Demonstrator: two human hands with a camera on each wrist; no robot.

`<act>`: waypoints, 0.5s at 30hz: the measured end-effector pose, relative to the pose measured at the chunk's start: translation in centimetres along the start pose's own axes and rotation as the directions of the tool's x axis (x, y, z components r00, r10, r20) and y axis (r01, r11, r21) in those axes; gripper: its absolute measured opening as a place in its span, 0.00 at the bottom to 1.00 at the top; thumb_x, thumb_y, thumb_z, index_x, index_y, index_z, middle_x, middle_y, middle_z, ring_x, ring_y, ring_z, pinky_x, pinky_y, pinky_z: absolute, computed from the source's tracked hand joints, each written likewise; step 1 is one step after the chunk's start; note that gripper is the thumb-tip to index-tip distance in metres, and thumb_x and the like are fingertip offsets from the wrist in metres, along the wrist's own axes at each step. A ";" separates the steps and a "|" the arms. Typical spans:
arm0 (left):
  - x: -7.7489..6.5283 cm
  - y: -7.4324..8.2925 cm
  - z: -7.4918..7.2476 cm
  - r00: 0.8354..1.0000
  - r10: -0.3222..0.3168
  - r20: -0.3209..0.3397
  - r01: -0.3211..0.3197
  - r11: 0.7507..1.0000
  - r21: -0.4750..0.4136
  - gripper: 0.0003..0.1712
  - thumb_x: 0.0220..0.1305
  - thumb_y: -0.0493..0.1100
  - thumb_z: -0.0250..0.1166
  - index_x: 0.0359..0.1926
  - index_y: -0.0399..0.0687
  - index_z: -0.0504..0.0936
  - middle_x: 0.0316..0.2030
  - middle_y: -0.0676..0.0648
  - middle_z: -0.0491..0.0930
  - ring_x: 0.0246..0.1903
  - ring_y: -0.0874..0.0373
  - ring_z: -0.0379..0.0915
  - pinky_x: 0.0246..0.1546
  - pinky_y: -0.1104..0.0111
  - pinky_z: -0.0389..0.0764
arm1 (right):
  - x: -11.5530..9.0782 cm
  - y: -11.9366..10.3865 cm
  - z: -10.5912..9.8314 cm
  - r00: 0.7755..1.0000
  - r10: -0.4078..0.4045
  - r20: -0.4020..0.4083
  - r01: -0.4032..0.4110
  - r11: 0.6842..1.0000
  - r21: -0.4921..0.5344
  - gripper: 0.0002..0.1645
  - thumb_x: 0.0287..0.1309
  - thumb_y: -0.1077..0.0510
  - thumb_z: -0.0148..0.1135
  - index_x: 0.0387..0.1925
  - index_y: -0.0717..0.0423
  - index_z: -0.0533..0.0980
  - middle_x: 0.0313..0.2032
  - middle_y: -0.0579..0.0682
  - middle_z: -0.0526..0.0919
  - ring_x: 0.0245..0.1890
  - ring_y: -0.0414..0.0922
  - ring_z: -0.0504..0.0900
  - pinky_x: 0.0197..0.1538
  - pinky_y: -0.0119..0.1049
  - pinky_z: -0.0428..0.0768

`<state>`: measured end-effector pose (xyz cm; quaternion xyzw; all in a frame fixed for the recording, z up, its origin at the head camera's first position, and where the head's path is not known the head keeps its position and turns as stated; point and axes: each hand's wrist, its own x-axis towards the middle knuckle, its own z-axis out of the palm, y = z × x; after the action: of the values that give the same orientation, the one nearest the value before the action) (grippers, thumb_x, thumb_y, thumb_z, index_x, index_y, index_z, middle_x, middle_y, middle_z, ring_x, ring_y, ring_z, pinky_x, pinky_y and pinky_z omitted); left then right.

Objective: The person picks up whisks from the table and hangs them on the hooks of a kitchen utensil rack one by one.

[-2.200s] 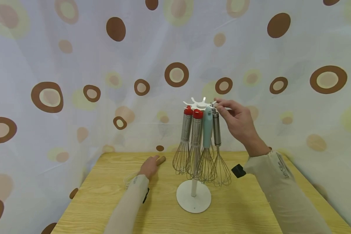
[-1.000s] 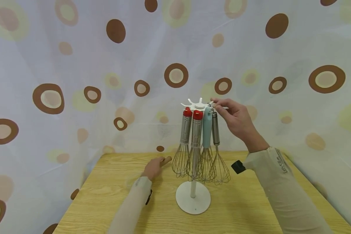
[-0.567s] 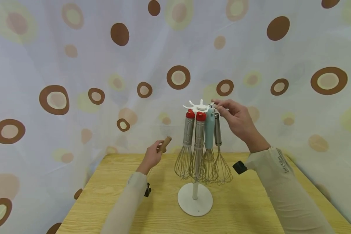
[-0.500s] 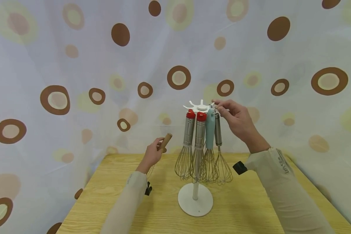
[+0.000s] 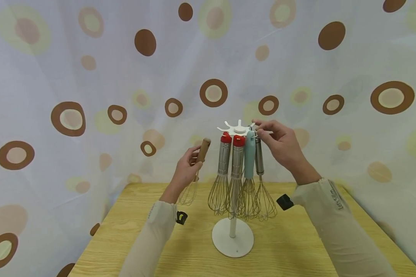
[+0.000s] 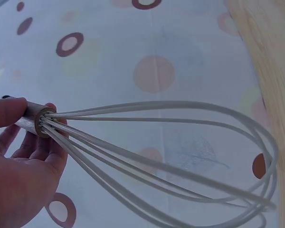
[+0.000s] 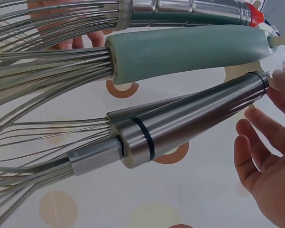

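My left hand point(image 5: 185, 170) grips the wooden handle of a whisk point(image 5: 203, 151), held upright above the table, left of a white whisk stand point(image 5: 240, 238). Its pale wire loops point(image 6: 175, 166) hang down, shown large in the left wrist view. At the stand's top my right hand point(image 5: 283, 146) pinches an arm of the rack beside a steel-handled whisk point(image 5: 259, 157); the exact contact is partly hidden. Also hanging there are a pale blue-handled whisk point(image 5: 250, 159) and two red-tipped steel whisks, one left point(image 5: 223, 157) and one in front point(image 5: 237, 163). Another steel whisk point(image 7: 147, 110) shows behind.
The stand's round base rests on a light wooden table point(image 5: 131, 238). Several bare arms stick out at the back and left of the rack. A spotted curtain point(image 5: 180, 50) hangs behind the table's far edge.
My left hand has lifted the wooden-handled whisk off the table and turned it from lying to upright, up toward the stand. My right hand stays at the rack's top.
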<state>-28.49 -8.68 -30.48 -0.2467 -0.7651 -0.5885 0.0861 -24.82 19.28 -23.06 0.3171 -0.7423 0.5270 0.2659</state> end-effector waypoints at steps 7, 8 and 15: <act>-0.2 1.7 0.4 0.994 0.113 0.001 -0.112 0.989 -0.099 0.30 0.66 0.28 0.53 0.68 0.41 0.61 0.57 0.32 0.69 0.54 0.42 0.70 0.53 0.54 0.72 | 0.0 -0.2 0.1 1.000 -0.025 0.007 0.026 0.999 -0.019 0.08 0.67 0.65 0.52 0.40 0.69 0.74 0.58 0.61 0.73 0.59 0.44 0.72 0.55 0.27 0.71; -0.3 1.9 0.4 0.992 0.129 -0.004 -0.128 0.986 -0.108 0.30 0.66 0.27 0.53 0.68 0.40 0.61 0.57 0.32 0.69 0.54 0.42 0.70 0.53 0.54 0.72 | 0.1 -0.1 0.0 1.000 -0.023 0.008 0.023 1.000 -0.021 0.08 0.67 0.65 0.51 0.39 0.69 0.73 0.58 0.61 0.73 0.59 0.45 0.72 0.55 0.27 0.71; -0.4 3.0 0.7 0.980 0.190 -0.051 -0.195 0.969 -0.148 0.30 0.64 0.27 0.55 0.67 0.37 0.61 0.57 0.31 0.69 0.54 0.41 0.69 0.52 0.57 0.73 | 0.2 0.0 -0.3 1.000 0.001 0.027 -0.001 1.000 0.001 0.09 0.68 0.63 0.50 0.39 0.69 0.71 0.59 0.62 0.72 0.62 0.52 0.68 0.57 0.28 0.69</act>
<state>-26.59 -7.55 -28.33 -0.3148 -0.6887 -0.6384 0.1377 -24.96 19.55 -22.81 0.3238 -0.7456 0.5234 0.2554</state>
